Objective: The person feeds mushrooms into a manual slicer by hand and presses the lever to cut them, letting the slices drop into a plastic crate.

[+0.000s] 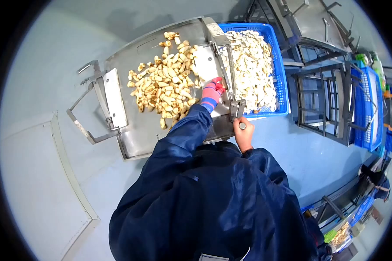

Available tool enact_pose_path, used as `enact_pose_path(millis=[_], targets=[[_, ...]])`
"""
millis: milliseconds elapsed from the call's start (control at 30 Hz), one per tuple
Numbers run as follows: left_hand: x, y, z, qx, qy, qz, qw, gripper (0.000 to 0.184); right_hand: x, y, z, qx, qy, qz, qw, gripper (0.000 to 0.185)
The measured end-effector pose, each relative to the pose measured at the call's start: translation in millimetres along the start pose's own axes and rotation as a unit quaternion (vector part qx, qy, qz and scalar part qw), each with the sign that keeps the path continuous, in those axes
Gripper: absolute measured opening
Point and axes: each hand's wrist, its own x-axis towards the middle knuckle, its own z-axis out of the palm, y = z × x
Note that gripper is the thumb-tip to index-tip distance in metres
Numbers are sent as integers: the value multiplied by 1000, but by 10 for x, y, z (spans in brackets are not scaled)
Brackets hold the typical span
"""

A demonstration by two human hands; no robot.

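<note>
My left hand (213, 90), in a pink and purple striped glove, rests on the white cutting board (207, 65) beside the blade of a lever cutter (229, 71). Its fingers are bent together close to the blade; whatever they hold is hidden. My bare right hand (244, 132) is wrapped round the cutter's handle (242, 125) at the near end. Left of the board, a heap of whole brownish mushrooms (165, 85) lies on the metal table (137, 141). Beyond the blade on the right, a blue plastic basket (284, 93) holds many pale mushroom slices (252, 69).
A second lever cutter (96, 102) with a white board (115, 98) stands at the table's left edge. Metal frames (322, 95) and stacked blue baskets (370, 108) are at the right. Another person (376, 180) shows at the far right, near another work table.
</note>
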Motion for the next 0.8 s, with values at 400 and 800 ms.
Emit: enact_pose_path(millis=[400, 800], targets=[[51, -277, 158, -30, 10, 4, 1000, 47, 39, -342, -18, -19, 22, -21, 999, 24], [27, 6, 68, -10, -16, -41, 999, 42, 1, -5, 39, -4, 14, -51, 999, 22]])
